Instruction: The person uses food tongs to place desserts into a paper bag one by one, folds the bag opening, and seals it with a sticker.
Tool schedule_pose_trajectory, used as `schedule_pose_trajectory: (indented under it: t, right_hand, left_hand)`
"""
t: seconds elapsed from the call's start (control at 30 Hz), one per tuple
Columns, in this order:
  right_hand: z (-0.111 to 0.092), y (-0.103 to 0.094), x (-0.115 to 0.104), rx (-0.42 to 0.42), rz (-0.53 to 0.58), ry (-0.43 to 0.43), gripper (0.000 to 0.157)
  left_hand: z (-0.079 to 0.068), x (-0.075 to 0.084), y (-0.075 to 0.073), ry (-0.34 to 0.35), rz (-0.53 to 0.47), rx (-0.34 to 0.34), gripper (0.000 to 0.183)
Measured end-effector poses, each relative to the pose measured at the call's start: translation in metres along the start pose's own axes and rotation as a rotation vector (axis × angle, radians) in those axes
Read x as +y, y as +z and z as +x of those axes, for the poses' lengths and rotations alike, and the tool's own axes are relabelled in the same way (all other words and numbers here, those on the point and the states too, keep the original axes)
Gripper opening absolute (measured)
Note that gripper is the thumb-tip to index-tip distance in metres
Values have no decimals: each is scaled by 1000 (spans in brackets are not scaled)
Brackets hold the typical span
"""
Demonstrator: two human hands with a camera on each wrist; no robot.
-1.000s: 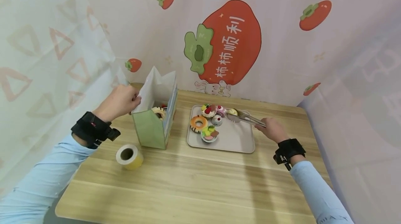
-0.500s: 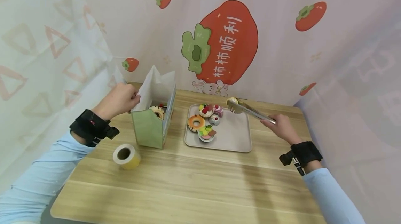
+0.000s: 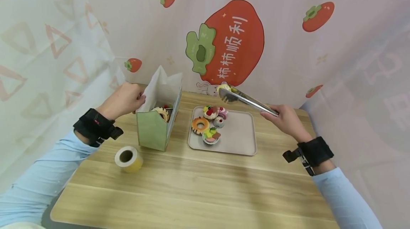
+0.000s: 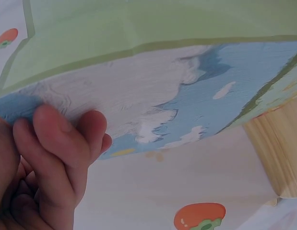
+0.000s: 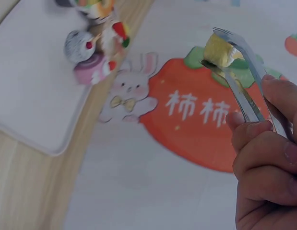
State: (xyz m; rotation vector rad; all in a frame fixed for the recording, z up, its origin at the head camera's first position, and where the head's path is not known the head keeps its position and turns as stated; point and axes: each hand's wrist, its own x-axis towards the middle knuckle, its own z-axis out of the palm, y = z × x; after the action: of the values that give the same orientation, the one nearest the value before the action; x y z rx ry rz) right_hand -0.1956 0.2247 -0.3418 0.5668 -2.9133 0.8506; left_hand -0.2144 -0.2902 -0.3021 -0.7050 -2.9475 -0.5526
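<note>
My left hand (image 3: 123, 98) grips the near left rim of an upright paper bag (image 3: 151, 131), green on its narrow side. In the left wrist view the fingers (image 4: 62, 139) curl against the bag's painted blue and white side (image 4: 153, 100). A striped ring doughnut (image 3: 161, 113) shows inside the bag's mouth; the deeper contents are mostly hidden. Metal tongs (image 3: 253, 103) are held in my right hand (image 3: 286, 120). A small yellow and white cake piece (image 5: 219, 50) is pinched between the tong tips, raised above the back edge of the tray.
A grey tray (image 3: 238, 138) bears an orange-topped doughnut (image 3: 196, 131), a fruit-topped cup cake (image 3: 211, 137) and several other small toy-like pastries at its left. A yellow tape roll (image 3: 136, 163) stands before the bag. A printed cloth (image 3: 282, 58) hangs behind the table.
The tongs have lifted the yellow cake piece off the tray, then carried it up and left toward the bag. My left hand stays on the bag's rim.
</note>
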Motion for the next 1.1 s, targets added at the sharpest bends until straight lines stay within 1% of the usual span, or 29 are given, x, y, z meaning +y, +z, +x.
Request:
schedule_pose_trajectory:
  t: [0.07,0.17,0.47,0.63,0.7,0.77,0.87,1.0,1.1]
  right_hand:
    - [6,-2,-10,-16,18,-5,23]
    - [14,-3,-25,-41,24,-10,27]
    - [45,-2,-71,-84,30,-64,26]
    - [63,2,-98,-115,32,-113,25]
    - [71,3,-108,-122,27,-155,28]
    - [79,5,-119,-123,12,-197,32]
    - [90,6,-135,-136,-32,-244,26]
    - [103,6,-157,-186,-104,-227,27]
    - [111,7,-173,-229,-198,-211,29]
  left_hand:
    - [1,1,0,0,-2,-4,30]
    - [2,3,0,0,6,-11,32]
    - [5,9,-2,-10,1,-42,31]
    - [4,10,-1,-10,-10,-39,30]
    - [3,10,0,-11,-15,-35,29]
    - [3,10,0,-8,-16,-32,28]
    - [2,10,-1,-10,-17,-30,27]
    - [2,11,-2,-7,-16,-29,27]
    - [2,10,-1,-5,-16,-31,27]
